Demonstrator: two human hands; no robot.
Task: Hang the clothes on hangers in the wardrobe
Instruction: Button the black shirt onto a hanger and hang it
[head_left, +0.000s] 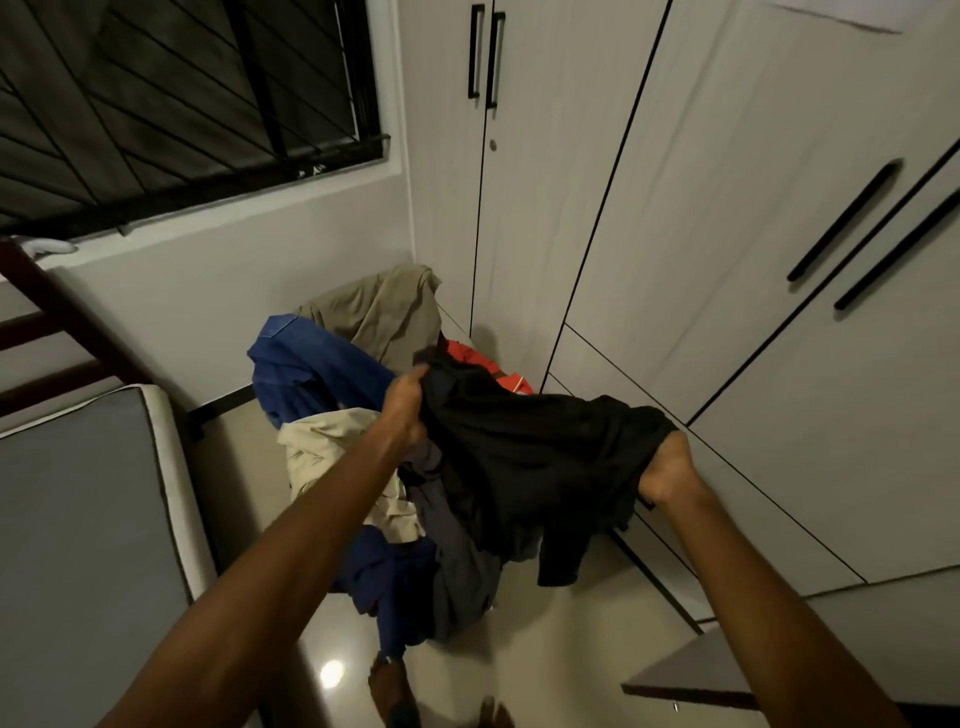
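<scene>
The right hand's (667, 470) fingers vanish inside the black garment (524, 467), which both it and the left hand (408, 405) grip, stretched left-to-right mid-frame.

Black garment (524, 457), blue shirt (306, 364), white wardrobe (727, 208)

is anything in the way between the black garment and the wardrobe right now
Yes: the wardrobe doors in view are all shut, so the black garment cannot go in yet. Both the left hand and the right hand grip it, leaving neither free for a handle. No hanger is in view.
</scene>
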